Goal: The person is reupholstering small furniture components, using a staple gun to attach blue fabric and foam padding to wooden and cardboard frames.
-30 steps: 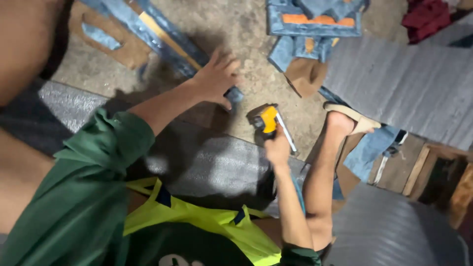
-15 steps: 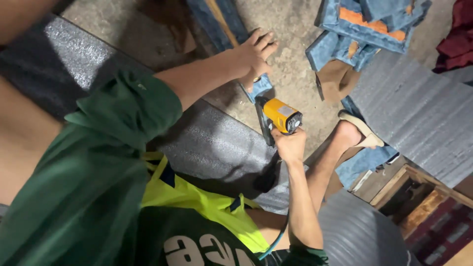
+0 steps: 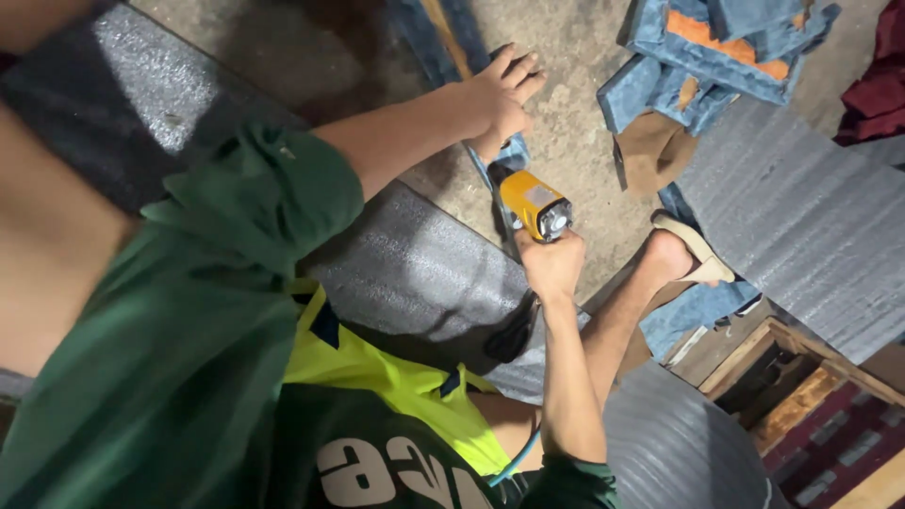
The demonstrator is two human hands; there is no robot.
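Grip check: your right hand [image 3: 551, 264] stays clamped on the yellow power tool [image 3: 534, 205], left hand [image 3: 500, 94], fingers spread, pinning the blue denim strip [image 3: 504, 160] flat

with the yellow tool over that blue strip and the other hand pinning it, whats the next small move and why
Probably press the yellow power tool straight down onto the blue strip. The right hand grips it with its nose aimed at the strip, and the left hand lies flat on the strip just beyond, holding it against the concrete floor. Whether the nose already touches is unclear.
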